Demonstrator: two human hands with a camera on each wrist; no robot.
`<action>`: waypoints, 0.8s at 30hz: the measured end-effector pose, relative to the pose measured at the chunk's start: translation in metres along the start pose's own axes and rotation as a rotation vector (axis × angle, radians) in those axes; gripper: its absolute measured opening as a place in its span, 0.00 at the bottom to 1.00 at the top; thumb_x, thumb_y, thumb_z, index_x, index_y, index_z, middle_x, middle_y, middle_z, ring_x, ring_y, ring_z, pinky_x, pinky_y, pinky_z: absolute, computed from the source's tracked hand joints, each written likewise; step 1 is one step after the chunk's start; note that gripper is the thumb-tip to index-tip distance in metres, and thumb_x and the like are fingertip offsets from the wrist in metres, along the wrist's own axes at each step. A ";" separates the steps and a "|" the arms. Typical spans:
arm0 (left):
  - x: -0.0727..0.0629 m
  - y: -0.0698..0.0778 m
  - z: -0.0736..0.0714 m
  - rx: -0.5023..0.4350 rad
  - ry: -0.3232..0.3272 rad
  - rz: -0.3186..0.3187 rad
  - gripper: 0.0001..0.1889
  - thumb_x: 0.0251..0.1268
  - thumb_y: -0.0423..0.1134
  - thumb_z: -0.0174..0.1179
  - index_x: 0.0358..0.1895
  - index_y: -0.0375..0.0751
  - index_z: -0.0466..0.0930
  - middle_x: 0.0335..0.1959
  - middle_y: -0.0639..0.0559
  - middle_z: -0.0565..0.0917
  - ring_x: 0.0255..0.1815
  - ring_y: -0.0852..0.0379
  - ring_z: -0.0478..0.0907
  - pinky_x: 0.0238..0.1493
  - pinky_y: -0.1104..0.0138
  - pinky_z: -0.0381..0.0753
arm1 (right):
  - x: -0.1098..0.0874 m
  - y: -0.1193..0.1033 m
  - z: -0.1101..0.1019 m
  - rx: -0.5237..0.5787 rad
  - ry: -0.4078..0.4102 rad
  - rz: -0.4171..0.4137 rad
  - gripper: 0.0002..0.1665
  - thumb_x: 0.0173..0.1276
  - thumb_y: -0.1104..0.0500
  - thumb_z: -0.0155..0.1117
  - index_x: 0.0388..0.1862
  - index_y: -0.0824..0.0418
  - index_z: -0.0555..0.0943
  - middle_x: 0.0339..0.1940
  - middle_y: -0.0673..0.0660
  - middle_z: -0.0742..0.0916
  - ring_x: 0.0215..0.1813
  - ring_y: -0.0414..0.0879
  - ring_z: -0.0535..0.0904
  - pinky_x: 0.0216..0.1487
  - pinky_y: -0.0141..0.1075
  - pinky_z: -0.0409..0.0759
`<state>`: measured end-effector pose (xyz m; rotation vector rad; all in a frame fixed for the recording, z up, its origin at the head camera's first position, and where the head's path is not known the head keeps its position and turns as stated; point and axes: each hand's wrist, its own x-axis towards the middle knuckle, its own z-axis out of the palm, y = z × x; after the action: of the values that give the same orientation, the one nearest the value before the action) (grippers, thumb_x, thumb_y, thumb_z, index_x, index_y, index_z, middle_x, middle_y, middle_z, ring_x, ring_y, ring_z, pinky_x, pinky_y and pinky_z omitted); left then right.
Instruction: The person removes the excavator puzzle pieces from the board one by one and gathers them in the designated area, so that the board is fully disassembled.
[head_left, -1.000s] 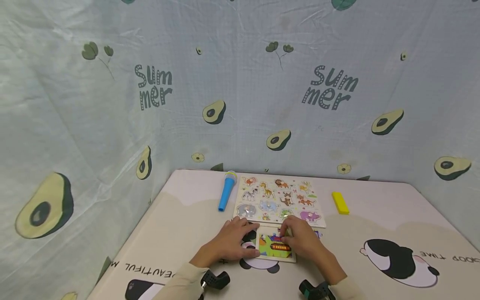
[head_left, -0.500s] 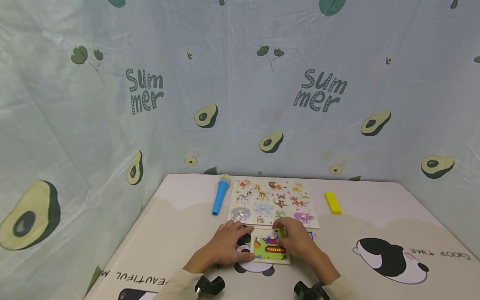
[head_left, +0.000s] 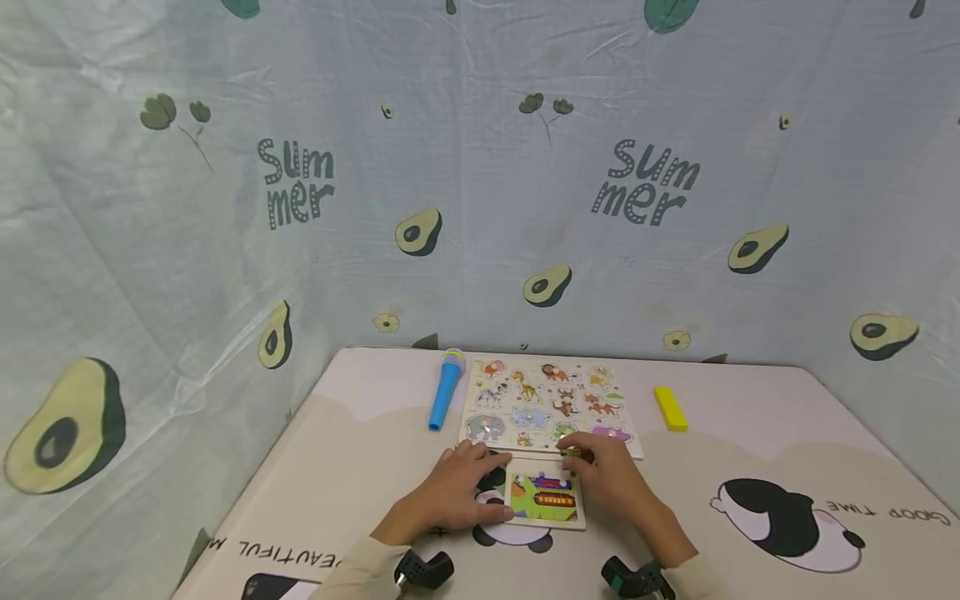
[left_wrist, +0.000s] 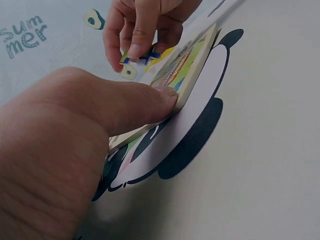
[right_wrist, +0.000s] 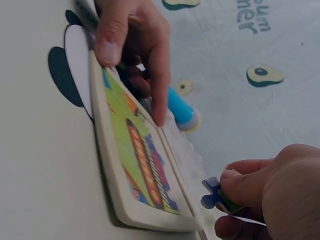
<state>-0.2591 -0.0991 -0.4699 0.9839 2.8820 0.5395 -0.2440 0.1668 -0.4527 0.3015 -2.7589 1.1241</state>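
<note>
A small framed jigsaw puzzle [head_left: 549, 524] with a tracked digger picture lies on the table. My left hand [head_left: 459, 490] rests on its left side, thumb [left_wrist: 155, 102] straight along the near edge and index finger on the far edge. Just beyond the puzzle's far right corner is my right hand [head_left: 611, 477]. It pinches a blue and green jigsaw piece [right_wrist: 213, 194] between thumb and fingertips, raised above the frame. In the right wrist view, knobs of the piece stick out past the thumb. The upper part of the picture recess shows bare pale wood.
An animal peg puzzle board [head_left: 517, 362] lies right behind the jigsaw. To its left is a blue toy microphone [head_left: 446, 393], to its right a yellow block [head_left: 670, 409]. A printed curtain [head_left: 480, 167] stands behind the table [head_left: 360, 467].
My right hand has moved from over the puzzle's upper right to beyond its far right corner, with the jigsaw piece between its fingers. My left hand holds its place.
</note>
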 end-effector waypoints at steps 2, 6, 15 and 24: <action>0.000 0.000 0.000 0.000 0.003 0.005 0.42 0.56 0.70 0.63 0.73 0.56 0.72 0.60 0.52 0.77 0.54 0.56 0.68 0.50 0.60 0.67 | 0.000 0.003 -0.006 0.007 0.009 0.009 0.12 0.67 0.66 0.69 0.48 0.56 0.88 0.27 0.47 0.80 0.33 0.43 0.73 0.33 0.33 0.72; 0.000 0.001 0.000 0.003 0.007 0.007 0.42 0.56 0.69 0.63 0.73 0.55 0.72 0.59 0.52 0.77 0.53 0.56 0.68 0.49 0.60 0.67 | 0.001 0.011 -0.022 0.013 0.020 0.032 0.11 0.67 0.64 0.70 0.48 0.59 0.87 0.28 0.50 0.80 0.34 0.45 0.74 0.32 0.33 0.72; 0.000 0.002 0.000 0.010 -0.001 -0.003 0.42 0.57 0.69 0.63 0.73 0.55 0.72 0.58 0.52 0.77 0.52 0.56 0.67 0.50 0.61 0.67 | -0.002 0.049 -0.060 0.029 -0.007 0.179 0.09 0.69 0.62 0.68 0.47 0.62 0.86 0.33 0.54 0.83 0.34 0.47 0.75 0.33 0.33 0.77; 0.001 0.001 0.000 0.013 0.002 -0.006 0.42 0.56 0.69 0.63 0.73 0.55 0.72 0.58 0.52 0.77 0.53 0.56 0.68 0.49 0.61 0.66 | -0.008 0.081 -0.076 0.082 -0.015 0.264 0.14 0.68 0.59 0.71 0.47 0.68 0.84 0.33 0.55 0.84 0.32 0.48 0.77 0.33 0.34 0.80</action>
<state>-0.2590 -0.0978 -0.4699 0.9768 2.8931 0.5228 -0.2512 0.2784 -0.4550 -0.0495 -2.8318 1.3004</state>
